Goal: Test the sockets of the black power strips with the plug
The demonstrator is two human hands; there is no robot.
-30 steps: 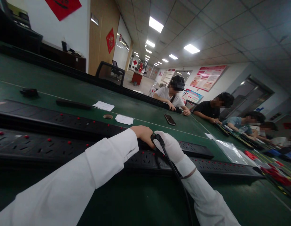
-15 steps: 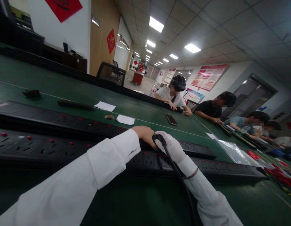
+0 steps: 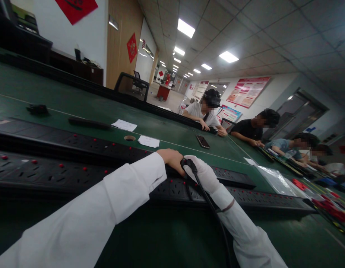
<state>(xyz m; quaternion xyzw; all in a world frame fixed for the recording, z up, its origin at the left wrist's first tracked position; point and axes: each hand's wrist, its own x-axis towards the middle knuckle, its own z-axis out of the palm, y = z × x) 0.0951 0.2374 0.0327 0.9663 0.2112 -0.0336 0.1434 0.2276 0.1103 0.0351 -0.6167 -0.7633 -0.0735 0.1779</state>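
Note:
Two long black power strips with red lights lie across the green table, a near one (image 3: pixel 70 175) and a far one (image 3: pixel 85 143). My left hand (image 3: pixel 171 160), bare, is curled down over the strips at mid-table. Its fingertips are hidden, but it appears to hold the near strip. Close against it, my right hand (image 3: pixel 205 174) in a white glove is closed around a black plug (image 3: pixel 190 165). The plug's cable (image 3: pixel 214 212) runs down along my right forearm. Whether the plug's pins sit in a socket is hidden.
A phone (image 3: pixel 203 141), two paper slips (image 3: pixel 148 142) and a dark bar (image 3: pixel 88 123) lie beyond the strips. To the right are a clear plastic bag (image 3: pixel 277 180) and red parts (image 3: pixel 330 206). Several people sit working along the table's far side.

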